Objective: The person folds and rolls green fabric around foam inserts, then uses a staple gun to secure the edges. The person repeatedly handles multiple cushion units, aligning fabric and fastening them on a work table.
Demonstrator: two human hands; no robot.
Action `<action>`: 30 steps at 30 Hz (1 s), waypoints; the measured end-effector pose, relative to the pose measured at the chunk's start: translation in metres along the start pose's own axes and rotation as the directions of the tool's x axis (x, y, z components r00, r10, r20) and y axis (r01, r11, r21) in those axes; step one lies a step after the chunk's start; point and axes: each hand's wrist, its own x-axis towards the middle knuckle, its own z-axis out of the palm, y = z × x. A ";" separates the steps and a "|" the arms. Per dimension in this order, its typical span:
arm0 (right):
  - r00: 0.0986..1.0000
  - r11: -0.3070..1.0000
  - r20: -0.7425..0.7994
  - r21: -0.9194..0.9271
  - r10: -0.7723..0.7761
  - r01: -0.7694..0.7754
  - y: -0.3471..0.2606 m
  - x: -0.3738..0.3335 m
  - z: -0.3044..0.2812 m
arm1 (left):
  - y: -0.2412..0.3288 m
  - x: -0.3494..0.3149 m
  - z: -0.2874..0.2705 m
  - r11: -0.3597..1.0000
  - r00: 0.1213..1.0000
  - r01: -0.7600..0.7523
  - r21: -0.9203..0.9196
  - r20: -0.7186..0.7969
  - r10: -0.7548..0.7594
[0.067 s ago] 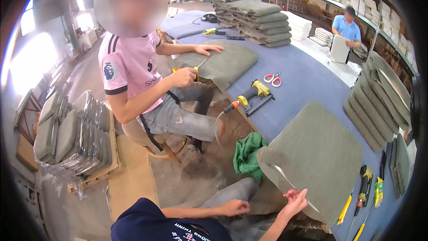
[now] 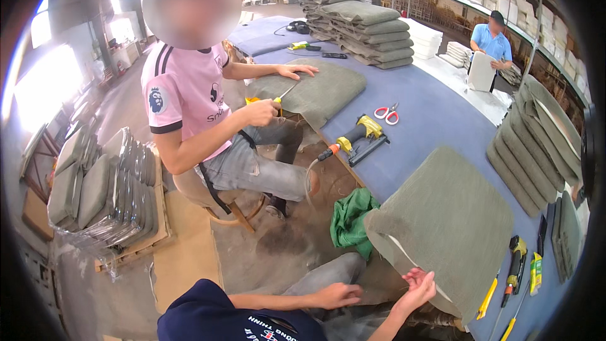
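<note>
A grey-green seat cushion [image 2: 451, 227] lies on the blue table before me, its near edge overhanging. Along that near edge the cover gapes, and a pale strip shows inside. My right hand [image 2: 416, 292] is at the gaping edge with its fingers bent and drawn together; whatever they pinch is too small to make out. My left hand [image 2: 339, 295] hangs over my lap, left of the cushion and apart from it, fingers curled. Its contents are hidden. A green cloth bundle [image 2: 353, 220] hangs by the cushion's left corner.
A yellow-black staple gun [image 2: 361, 139] and red-handled scissors [image 2: 386, 113] lie beyond the cushion. Another staple gun [image 2: 516, 262] and yellow-handled tools [image 2: 488, 298] lie to its right. Cushions are stacked [image 2: 527, 151] at right. Opposite, a seated person [image 2: 189, 95] works on another cushion [image 2: 322, 88].
My left hand's fingers have shifted slightly to the right. My right hand's fingers have moved a little at the cushion's edge. The cushion stays in place.
</note>
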 end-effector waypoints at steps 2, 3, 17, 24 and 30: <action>0.939 0.897 0.040 -0.284 -0.343 0.339 -0.009 -0.008 0.000 | 0.068 0.015 -0.018 0.920 0.879 -0.337 0.198 -0.284 0.383; 0.863 0.763 0.087 -0.430 -0.497 0.483 -0.015 -0.013 -0.005 | 0.088 0.029 -0.027 0.821 0.776 -0.461 0.338 -0.294 0.557; 0.797 0.298 0.497 -0.747 -0.344 0.595 -0.012 -0.007 -0.021 | 0.185 0.129 -0.071 0.269 0.679 -0.381 0.885 0.071 0.730; 0.669 0.188 0.538 -0.690 -0.512 0.699 0.007 -0.002 -0.012 | 0.195 0.141 -0.075 0.353 0.674 -0.397 0.847 0.008 0.738; 0.886 0.749 0.329 -0.482 -0.326 0.454 -0.014 0.002 -0.014 | 0.216 0.160 -0.079 0.208 0.882 -0.233 0.950 0.116 0.457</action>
